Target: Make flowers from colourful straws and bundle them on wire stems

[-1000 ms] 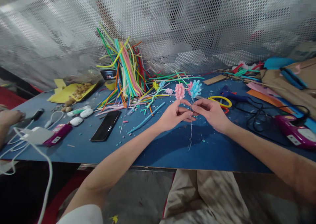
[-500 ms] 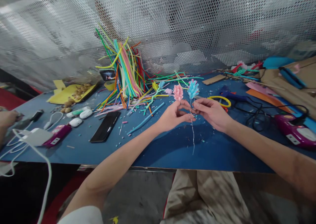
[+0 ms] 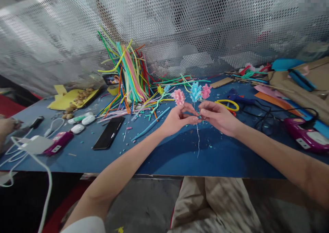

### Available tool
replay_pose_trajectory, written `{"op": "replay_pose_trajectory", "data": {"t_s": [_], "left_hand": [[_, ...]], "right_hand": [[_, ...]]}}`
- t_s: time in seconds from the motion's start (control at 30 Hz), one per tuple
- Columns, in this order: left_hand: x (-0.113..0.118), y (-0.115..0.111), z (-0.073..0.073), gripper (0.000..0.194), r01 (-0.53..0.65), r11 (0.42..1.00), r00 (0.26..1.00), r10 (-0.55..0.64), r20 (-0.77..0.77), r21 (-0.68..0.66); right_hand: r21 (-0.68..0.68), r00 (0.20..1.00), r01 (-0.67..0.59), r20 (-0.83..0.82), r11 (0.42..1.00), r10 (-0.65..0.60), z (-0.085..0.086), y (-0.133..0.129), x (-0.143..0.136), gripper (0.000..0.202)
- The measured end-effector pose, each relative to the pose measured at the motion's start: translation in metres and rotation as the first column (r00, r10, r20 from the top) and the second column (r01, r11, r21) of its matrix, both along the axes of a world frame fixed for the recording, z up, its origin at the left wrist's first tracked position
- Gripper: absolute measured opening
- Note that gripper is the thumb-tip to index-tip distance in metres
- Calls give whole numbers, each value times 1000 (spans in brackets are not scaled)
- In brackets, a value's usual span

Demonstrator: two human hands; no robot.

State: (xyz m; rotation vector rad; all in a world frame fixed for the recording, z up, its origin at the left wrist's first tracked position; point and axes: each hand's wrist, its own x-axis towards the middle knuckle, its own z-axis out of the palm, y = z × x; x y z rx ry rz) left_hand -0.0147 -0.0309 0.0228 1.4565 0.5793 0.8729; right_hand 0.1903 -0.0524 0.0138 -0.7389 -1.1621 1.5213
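Pinch grip over one seriously messy counter [image 3: 164, 162]

So the left hand [image 3: 177, 120] and right hand [image 3: 219, 116] are almost meeting, fingers narrow and pinched on thin wire stems [image 3: 198, 140]. Fingertips cover part of the wire, so I honestly can't tell which stem belongs to which hand. One bare wire end dangles below them.

Three fluffy heads poke up above the fingers: a pale pink flower [image 3: 179, 97] on the left, a blue flower [image 3: 195, 92] in the middle, and a darker pink flower [image 3: 206, 91] on the right. All of it is held up over the counter, near the middle.

Just past the right hand there's a yellow handle loop [image 3: 237, 105]. Off to the left of the left hand, a blue fuzzy stick [image 3: 151, 124] lies flat, then a dark phone [image 3: 109, 133]. Behind that stands a big bundle of colourful fuzzy sticks [image 3: 132, 75], with loose ones strewn around its foot and little cut bits scattered about. A perforated metal screen [image 3: 164, 27] runs along the back. Far left, somebody else's hand [image 3: 6, 126] is at the edge of view.
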Motion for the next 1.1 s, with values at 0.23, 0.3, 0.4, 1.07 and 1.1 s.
{"op": "replay_pose_trajectory", "data": {"t_s": [0.23, 0.3, 0.4, 1.07, 1.1], "left_hand": [[1, -4, 4, 40, -25, 996, 999, 26, -17, 86], [2, -6, 5, 37, -43, 991, 998, 48, -33, 128], [4, -7, 5, 34, -83, 986, 996, 88, -31, 144], [8, -18, 16, 25, -156, 915, 972, 210, -109, 371], [8, -18, 16, 26, -152, 920, 976, 197, -93, 361]], "right_hand": [[121, 996, 69, 39, 990, -75, -3, 1, -4, 24], [135, 995, 83, 48, 987, -91, -4, 1, -6, 24], [163, 989, 124, 59, 979, -135, -6, -1, -9, 24], [27, 987, 133, -91, 991, -130, 7, -13, -17, 37], [9, 989, 121, -84, 993, -120, 8, -13, -17, 39]]}}
